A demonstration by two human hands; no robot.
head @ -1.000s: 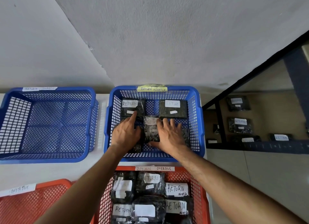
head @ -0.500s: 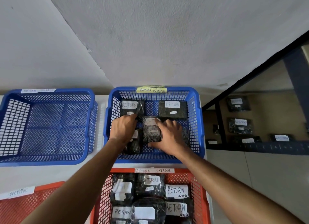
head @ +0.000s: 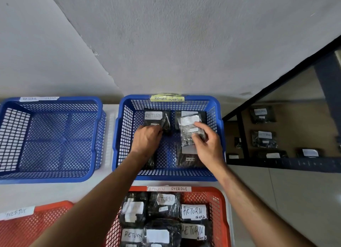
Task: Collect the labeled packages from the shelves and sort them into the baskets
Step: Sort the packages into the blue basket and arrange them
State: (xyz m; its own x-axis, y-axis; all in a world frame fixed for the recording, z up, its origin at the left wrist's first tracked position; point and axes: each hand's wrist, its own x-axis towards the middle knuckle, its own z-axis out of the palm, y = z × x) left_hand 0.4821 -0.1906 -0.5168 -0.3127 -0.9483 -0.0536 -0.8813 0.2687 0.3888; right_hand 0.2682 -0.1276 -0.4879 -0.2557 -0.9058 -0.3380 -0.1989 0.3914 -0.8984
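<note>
Both hands are inside the far blue basket (head: 217, 106) tagged RETURN OVERDUE. Right hand (head: 207, 145) pinches a black labeled package (head: 190, 130), lifted over the basket's right side; left hand (head: 146, 139) grips the near edge of another RETURN package (head: 156, 120) at far left. Near it, the red basket (head: 219, 198) holds more packages.

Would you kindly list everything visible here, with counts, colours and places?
Blue baskets: two, far row; right one holds black packages, left one has none.
Red baskets: two, near row; right one full of black packages.
Held package: one, black, white label, above right blue basket.
Shelf packages: several, black, shelves at right.
Left hand: grips a package in that basket.
Right hand: pinches held package.
</note>
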